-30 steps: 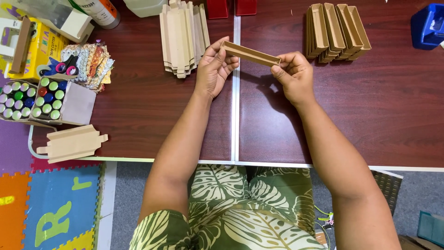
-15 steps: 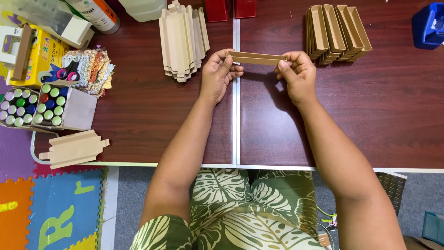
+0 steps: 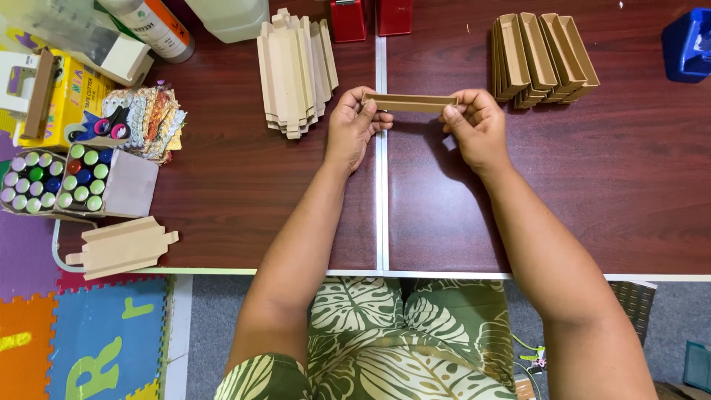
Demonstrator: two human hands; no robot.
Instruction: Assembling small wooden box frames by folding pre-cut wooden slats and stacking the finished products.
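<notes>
- Far left edge of the desk (image 3: 244,185): a yellow box (image 3: 74,92) with bright printing, a small white-and-brown cardboard piece (image 3: 29,92) lying on it.
- Just in front of that, an open carton of small bottles (image 3: 52,181), round caps in green, white, red and blue facing up; its plain grey flap folds out to the right.
- Far left corner: a cylinder with an orange-and-white label (image 3: 152,26), tipped on its side, a pale plastic jug (image 3: 229,15) beside it.
- Two red containers (image 3: 370,16) sit at the far edge, right at the seam between the two desktops.
- Far right corner: a blue tub (image 3: 689,44), cut off by the frame.
- Both forearms stretch out from the near edge, either side of the seam.
- Left hand (image 3: 354,127) pinches one end of a narrow folded cardboard tray (image 3: 411,102); right hand (image 3: 478,127) pinches the other end, fingers curled over the top.
- The tray is held level, just above the desk near the seam, toward the far edge.
- One stack of flat cardboard blanks (image 3: 296,67) lies left of the hands.
- Four finished trays (image 3: 544,55) nest together on the right.
- One single flat blank (image 3: 122,248) overhangs the near left edge.
</notes>
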